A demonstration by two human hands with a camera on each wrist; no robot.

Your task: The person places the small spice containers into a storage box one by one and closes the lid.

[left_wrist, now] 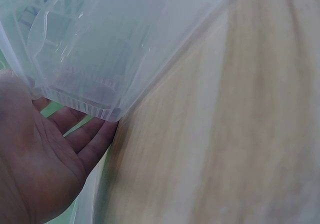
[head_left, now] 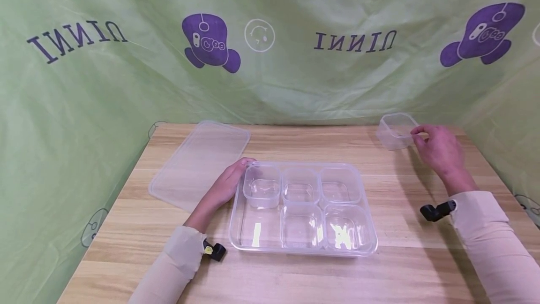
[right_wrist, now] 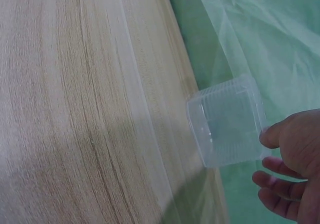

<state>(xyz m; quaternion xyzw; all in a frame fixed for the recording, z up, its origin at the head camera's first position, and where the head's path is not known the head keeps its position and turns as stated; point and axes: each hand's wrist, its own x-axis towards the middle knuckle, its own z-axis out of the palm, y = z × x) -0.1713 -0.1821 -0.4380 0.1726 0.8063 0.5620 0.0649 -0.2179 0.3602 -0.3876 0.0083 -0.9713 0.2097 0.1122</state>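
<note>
At the far right in the head view, my right hand (head_left: 440, 149) pinches the near right rim of a small clear plastic container (head_left: 392, 140). The right wrist view shows the thumb at that container's (right_wrist: 230, 124) rim and the other fingers loosely bent below. My left hand (head_left: 228, 182) holds the back left corner of a large clear plastic box (head_left: 303, 251). Its fingers (left_wrist: 92, 139) bend along the box's end wall in the left wrist view. Inside the large box sit several small clear containers (head_left: 301, 226); bare floor shows at its front left.
A flat translucent lid (head_left: 198, 161) lies on the wooden table (head_left: 291, 278) behind and left of the large box. A green printed curtain (head_left: 287, 93) hangs along the table's back and both sides.
</note>
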